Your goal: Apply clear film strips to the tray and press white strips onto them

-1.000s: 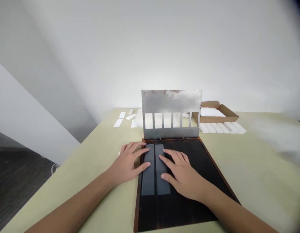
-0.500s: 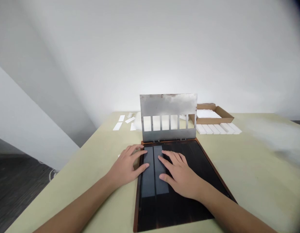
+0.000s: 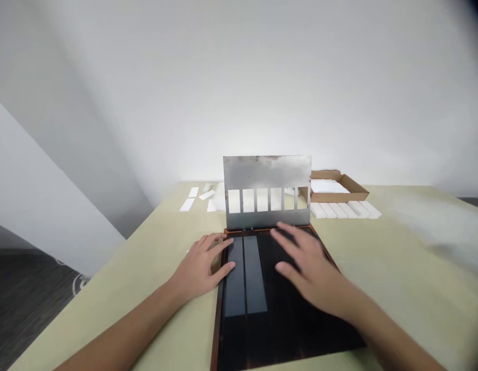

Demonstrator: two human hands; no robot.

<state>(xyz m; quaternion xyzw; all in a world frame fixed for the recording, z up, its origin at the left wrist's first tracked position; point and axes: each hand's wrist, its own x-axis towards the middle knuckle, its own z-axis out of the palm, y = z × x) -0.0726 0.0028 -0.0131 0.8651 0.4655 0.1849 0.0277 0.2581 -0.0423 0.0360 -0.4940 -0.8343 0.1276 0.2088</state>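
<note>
A flat black board (image 3: 293, 330) with a brown rim lies before me on the table. Two long grey translucent strips, a left strip (image 3: 235, 288) and a right strip (image 3: 256, 288), lie side by side on its left part. My left hand (image 3: 202, 268) rests at the board's left edge, fingers spread, with fingertips on the left strip. Above the board's right part hovers my right hand (image 3: 310, 268), fingers apart and slightly blurred, holding nothing. At the board's far edge a metal plate (image 3: 267, 172) with a row of rectangular cut-outs stands upright on hinges.
Behind the plate on the right sits a cardboard tray (image 3: 339, 197) holding white sheets (image 3: 328, 186). In front of it is a row of white blocks (image 3: 345, 210). Several white cards (image 3: 187, 204) lie at the back left of the pale green table (image 3: 146, 257). A wall rises behind.
My right hand has lifted off the right strip and moved to the right over the board. My left hand stays at the left strip. The view has shifted slightly.
</note>
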